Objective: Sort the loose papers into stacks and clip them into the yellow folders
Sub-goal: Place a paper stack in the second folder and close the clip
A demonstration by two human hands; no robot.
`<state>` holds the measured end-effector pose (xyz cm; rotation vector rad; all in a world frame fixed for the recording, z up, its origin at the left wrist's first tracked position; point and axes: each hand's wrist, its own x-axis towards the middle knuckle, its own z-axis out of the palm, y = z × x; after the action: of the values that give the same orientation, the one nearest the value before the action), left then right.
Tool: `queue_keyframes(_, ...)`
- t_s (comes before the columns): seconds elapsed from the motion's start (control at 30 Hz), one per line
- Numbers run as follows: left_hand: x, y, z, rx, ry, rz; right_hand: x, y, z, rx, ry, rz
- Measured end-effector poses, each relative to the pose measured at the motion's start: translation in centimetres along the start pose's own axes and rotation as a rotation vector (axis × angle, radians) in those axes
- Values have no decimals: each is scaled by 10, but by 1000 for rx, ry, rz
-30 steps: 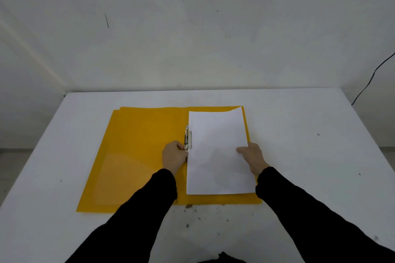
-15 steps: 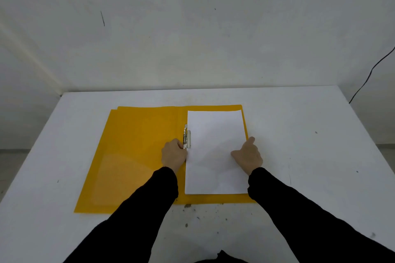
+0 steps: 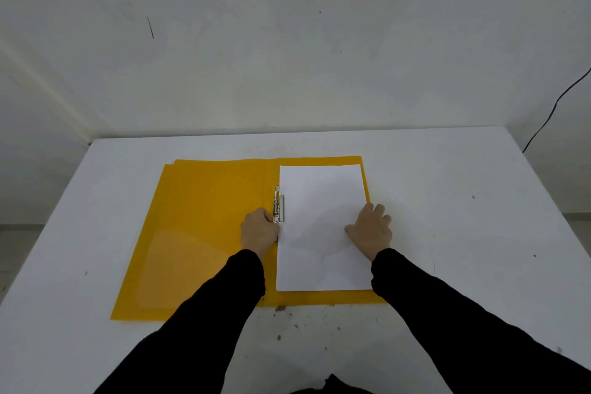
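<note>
Open yellow folder [image 3: 204, 233] lies on the bench [image 3: 463, 233]; white paper [image 3: 319, 195] fills its right half, long axis running away from the person; left hand [image 3: 259, 230] pinches the metal clip [image 3: 279, 203]; right hand [image 3: 371, 229], fingers straight, presses the paper's right edge.

The folder [image 3: 198, 233] is a deep yellow verging on orange, plain, with a paler sheen over the lower part of its left flap. The paper [image 3: 319, 233] on its right flap is plain white and unprinted, with a faint grey shadow across its middle. The clip [image 3: 279, 203] is silvery metal. The table [image 3: 463, 233] is white, flecked with small dark specks [image 3: 280, 308] near its front edge. The left sleeve [image 3: 208, 323] and the right sleeve [image 3: 463, 313] are plain black. The wall [image 3: 287, 41] is off-white to pale grey with a few thin dark scratches, and the cable [image 3: 556, 102] against it is black.
</note>
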<state>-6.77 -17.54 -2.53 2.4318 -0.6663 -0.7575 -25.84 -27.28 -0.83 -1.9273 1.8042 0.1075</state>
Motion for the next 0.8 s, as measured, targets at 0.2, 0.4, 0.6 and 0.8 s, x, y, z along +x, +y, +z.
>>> queue_keyframes(0.2,-1,-1,2,24,14,12,-8,-17,7,-242,86,-252)
queue_keyframes(0.4,-5,-8,4,54,54,64,-4,-46,13,93,-215,-462)
queue_keyframes(0.6,-7,-17,3,76,29,93,5,-92,11,286,-280,-509)
queue_keyframes(0.8,-11,-16,0,56,-6,141,13,-111,24,240,-282,-489)
